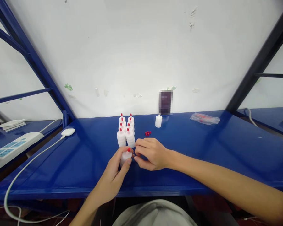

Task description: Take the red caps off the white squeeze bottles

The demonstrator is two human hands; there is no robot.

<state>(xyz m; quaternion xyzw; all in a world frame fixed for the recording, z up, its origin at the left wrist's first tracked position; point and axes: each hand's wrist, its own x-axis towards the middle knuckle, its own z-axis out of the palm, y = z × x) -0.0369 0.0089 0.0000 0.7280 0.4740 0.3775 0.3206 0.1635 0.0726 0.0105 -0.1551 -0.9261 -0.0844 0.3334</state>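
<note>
My left hand [116, 172] is wrapped round a white bottle [125, 156] with a red cap, near the table's front edge. Just to its right, my right hand [151, 153] has its fingers curled near the bottle; whether they hold anything is hidden. Behind the held bottle stand several white bottles [130, 138] with red caps, in two columns. A small group of loose red caps [147, 133] lies right of them. One white bottle [158, 121] without a red cap stands farther back.
On the blue table [202, 147], a clear plastic bag [205, 118] with red contents lies at the back right. A dark pixelated object [165, 102] leans on the wall. At left are a white charger [68, 132] with its cable and a power strip [16, 146].
</note>
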